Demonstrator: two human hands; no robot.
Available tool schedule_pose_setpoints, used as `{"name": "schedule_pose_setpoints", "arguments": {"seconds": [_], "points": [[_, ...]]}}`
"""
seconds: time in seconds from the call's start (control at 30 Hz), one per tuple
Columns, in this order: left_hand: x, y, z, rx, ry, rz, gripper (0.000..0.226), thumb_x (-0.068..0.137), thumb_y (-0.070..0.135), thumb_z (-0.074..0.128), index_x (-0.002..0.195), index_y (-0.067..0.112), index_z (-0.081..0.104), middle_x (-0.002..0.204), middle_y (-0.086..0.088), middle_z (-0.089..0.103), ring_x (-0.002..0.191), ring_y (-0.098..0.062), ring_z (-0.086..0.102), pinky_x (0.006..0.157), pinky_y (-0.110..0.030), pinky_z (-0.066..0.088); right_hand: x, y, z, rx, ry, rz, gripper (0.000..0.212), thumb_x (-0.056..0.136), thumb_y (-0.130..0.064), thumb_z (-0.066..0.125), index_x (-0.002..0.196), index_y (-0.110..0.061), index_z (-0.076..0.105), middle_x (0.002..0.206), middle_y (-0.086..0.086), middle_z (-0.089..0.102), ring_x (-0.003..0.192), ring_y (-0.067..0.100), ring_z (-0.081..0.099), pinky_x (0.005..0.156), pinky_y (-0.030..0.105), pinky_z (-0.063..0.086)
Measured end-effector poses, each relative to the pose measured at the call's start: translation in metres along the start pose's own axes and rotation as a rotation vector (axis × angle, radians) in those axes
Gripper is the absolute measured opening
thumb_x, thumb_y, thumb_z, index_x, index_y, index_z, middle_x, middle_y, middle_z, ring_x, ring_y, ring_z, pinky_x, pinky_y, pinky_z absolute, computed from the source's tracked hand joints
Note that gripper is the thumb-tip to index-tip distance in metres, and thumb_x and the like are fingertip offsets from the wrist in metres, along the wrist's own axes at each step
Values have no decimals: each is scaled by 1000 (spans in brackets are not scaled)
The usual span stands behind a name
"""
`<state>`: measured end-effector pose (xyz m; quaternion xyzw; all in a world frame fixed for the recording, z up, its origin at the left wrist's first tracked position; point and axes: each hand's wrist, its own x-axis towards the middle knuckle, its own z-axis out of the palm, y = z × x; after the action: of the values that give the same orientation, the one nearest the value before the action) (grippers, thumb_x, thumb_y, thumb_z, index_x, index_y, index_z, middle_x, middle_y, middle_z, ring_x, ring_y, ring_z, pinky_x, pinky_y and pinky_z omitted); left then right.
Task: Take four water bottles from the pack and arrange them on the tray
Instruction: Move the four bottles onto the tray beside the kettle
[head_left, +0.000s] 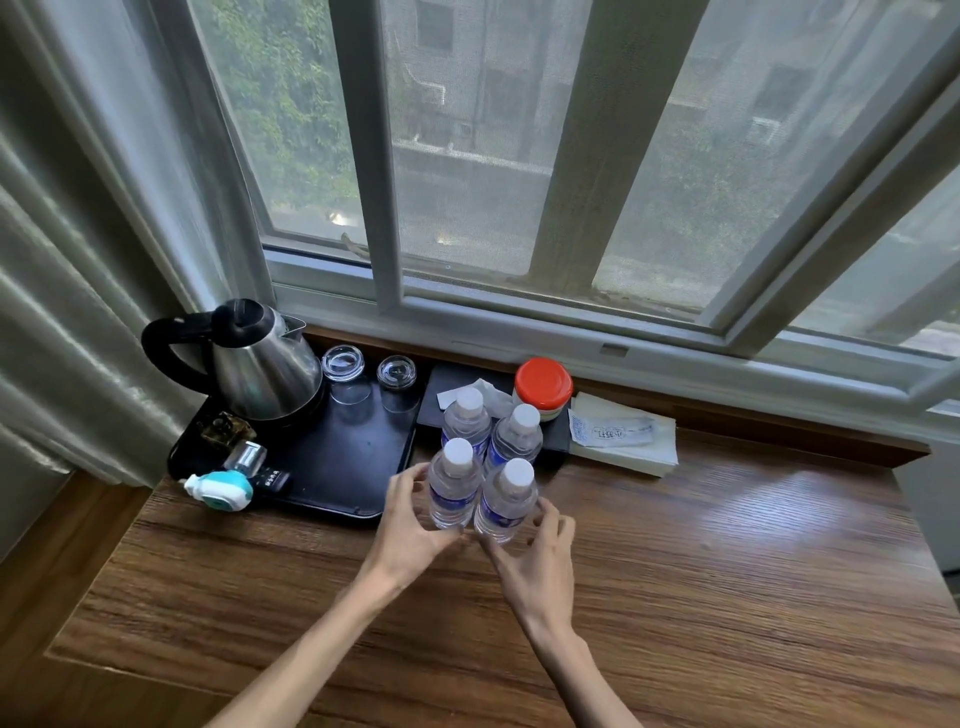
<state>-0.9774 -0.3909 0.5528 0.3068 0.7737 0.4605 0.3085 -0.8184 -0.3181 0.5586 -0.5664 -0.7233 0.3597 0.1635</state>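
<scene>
- Worktop of dark wood lies nearest, bare in front of the bottles.
- Tray, black, sits just left of the bottles, carrying a kettle and two glasses.
- Four bottles stand clustered upright on the worktop, not yet on the tray.
- Left hand cups the near-left bottle; right hand wraps fingers loosely round the near-right one.
- Best move, I judge: press the cluster together and slide it left.
- Blue labels are unreadable.
</scene>
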Motion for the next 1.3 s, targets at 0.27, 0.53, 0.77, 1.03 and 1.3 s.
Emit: {"name": "schedule_pose_setpoints", "arguments": {"seconds": [0.27,0.53,0.77,1.03,1.3], "points": [[14,-7,24,55,71,1,59,59,30,86,112,35,61,108,11,68,102,-8,65,87,-40,56,18,27,30,170,-48,0,65,73,-35,86,129,-18,59,124,-3,64,118,12,58,92,15,40],[7,-13,21,13,140,-20,54,58,34,91,106,25,68,92,14,76,85,-1,71,71,-21,57,13,16,33,302,-8,-25,50,69,-38,90,112,-33,65,105,-12,75,98,6,70,77,21,51],[-6,-23,-47,50,247,56,43,52,41,90,84,43,61,75,28,70,70,8,66,58,-17,50,-15,-24,67,388,-34,-85,55,68,-37,91,118,-27,70,112,-14,75,105,0,68,86,19,55],[53,-32,-143,82,290,78,60,52,20,97,94,45,62,100,2,61,94,-17,65,81,-30,56,10,-122,127,401,-36,-148,46,68,-54,85,104,-30,67,96,-15,75,89,-5,68,77,25,56],[116,-36,-148,113,265,-1,45,47,16,97,81,15,67,82,-4,59,77,-19,60,65,-24,39,59,-146,172,404,20,-68,48,69,-48,88,102,-24,62,97,-10,74,91,1,68,77,27,54]]}}
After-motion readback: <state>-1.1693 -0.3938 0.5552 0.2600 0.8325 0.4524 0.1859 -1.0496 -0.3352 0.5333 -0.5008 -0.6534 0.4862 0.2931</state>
